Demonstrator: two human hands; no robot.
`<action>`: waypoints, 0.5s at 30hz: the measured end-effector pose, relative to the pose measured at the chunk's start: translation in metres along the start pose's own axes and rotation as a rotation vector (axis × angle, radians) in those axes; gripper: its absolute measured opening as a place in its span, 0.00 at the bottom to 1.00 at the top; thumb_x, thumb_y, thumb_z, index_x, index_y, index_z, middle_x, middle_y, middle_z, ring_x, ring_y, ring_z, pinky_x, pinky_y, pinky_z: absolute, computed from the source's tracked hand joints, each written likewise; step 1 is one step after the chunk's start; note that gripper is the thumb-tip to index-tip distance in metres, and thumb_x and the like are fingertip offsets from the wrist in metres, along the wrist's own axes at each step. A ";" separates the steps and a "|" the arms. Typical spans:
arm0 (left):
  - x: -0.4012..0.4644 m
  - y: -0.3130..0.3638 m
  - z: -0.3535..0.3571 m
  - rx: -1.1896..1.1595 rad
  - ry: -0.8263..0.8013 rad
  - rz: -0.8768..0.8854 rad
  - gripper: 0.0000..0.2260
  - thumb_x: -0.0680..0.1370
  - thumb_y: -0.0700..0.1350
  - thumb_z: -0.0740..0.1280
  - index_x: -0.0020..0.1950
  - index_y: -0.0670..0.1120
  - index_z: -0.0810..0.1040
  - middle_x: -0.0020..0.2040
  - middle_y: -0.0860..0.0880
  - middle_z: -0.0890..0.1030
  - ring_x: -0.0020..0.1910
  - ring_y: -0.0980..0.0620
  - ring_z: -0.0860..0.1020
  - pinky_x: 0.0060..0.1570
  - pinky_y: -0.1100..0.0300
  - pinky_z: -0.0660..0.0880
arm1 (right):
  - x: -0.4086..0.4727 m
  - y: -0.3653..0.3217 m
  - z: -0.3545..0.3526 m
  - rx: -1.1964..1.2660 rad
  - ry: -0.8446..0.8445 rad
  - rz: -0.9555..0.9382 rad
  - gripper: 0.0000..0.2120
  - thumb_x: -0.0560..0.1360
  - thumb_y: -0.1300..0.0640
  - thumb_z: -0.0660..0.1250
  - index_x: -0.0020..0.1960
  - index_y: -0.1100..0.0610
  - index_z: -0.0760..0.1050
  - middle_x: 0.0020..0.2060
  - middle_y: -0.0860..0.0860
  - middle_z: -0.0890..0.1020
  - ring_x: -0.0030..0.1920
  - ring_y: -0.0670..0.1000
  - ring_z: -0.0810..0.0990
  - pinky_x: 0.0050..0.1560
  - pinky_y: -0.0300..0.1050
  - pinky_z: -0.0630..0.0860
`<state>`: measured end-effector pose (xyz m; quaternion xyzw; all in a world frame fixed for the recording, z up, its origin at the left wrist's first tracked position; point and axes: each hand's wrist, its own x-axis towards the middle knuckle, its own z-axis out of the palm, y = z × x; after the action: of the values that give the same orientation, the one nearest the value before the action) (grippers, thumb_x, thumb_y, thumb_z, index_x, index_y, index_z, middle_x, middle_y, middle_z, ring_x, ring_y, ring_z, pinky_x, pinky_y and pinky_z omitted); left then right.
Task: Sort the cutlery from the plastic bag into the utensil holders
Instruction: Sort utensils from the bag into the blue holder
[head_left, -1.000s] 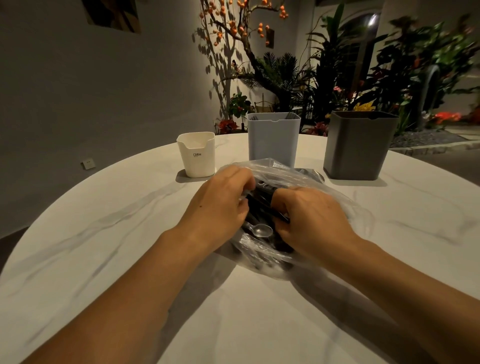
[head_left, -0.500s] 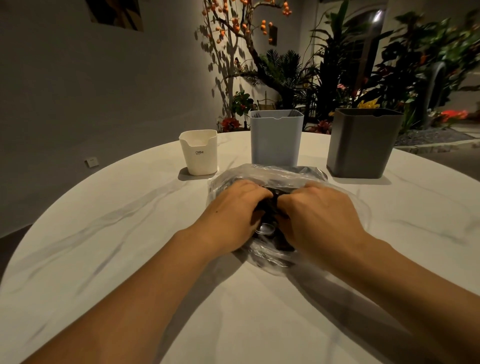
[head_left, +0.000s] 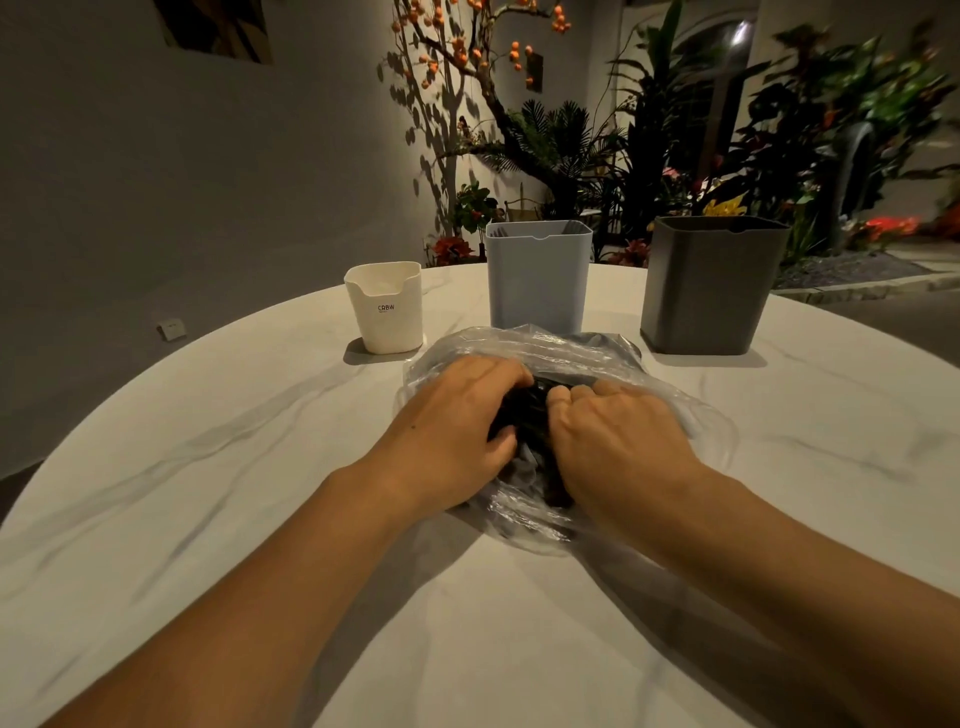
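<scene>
A clear plastic bag lies on the round white marble table, with dark cutlery showing inside it. My left hand and my right hand are both on the bag, fingers curled into the dark cutlery between them. What each finger holds is hidden by the hands. Behind the bag stand three holders: a small white one at the left, a light blue one in the middle and a dark grey one at the right.
The table's far edge runs just behind the holders. Beyond it are potted plants and a tree with orange fruit against a grey wall.
Both hands have closed in on the middle of the bag and now cover the spoon that showed between them a second ago. The view has shifted slightly.
</scene>
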<state>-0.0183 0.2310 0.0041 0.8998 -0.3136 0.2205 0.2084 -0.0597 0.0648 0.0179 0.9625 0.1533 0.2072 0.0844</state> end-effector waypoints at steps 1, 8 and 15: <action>0.000 0.000 0.000 0.016 -0.004 0.015 0.21 0.75 0.43 0.72 0.67 0.52 0.73 0.63 0.55 0.75 0.64 0.55 0.70 0.66 0.53 0.71 | 0.000 0.000 -0.003 -0.010 0.009 -0.007 0.13 0.83 0.52 0.55 0.65 0.57 0.67 0.57 0.52 0.79 0.56 0.55 0.77 0.50 0.46 0.70; 0.004 0.010 -0.003 0.187 0.068 0.153 0.25 0.77 0.45 0.73 0.72 0.46 0.71 0.70 0.47 0.74 0.71 0.46 0.69 0.75 0.50 0.64 | -0.007 -0.002 -0.036 0.051 -0.047 -0.068 0.23 0.83 0.48 0.57 0.74 0.56 0.58 0.60 0.52 0.77 0.56 0.52 0.79 0.59 0.48 0.76; 0.002 0.007 -0.004 0.149 -0.056 0.019 0.19 0.80 0.46 0.68 0.70 0.50 0.69 0.68 0.50 0.72 0.68 0.51 0.68 0.71 0.51 0.68 | 0.000 0.010 -0.028 0.783 -0.015 0.046 0.17 0.77 0.38 0.61 0.59 0.48 0.72 0.53 0.43 0.80 0.51 0.45 0.80 0.51 0.41 0.80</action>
<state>-0.0225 0.2268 0.0103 0.9156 -0.3107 0.2200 0.1298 -0.0690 0.0582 0.0456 0.9265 0.1985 0.1279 -0.2930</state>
